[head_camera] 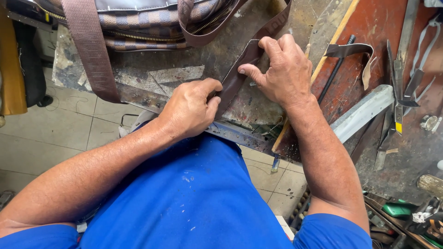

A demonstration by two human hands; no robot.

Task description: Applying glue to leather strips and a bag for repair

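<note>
Blue shirt point(184, 198); brown strap point(237, 74) diagonal, up-right.

Worn, stained workbench point(184, 69), scratched grey top with metal edging. Reddish-brown board point(369, 27) laid along its right side. Pale tiled floor point(69, 124) below, dark grout lines, loose threads scattered. Light even, daylight-like, soft shadows.
</note>
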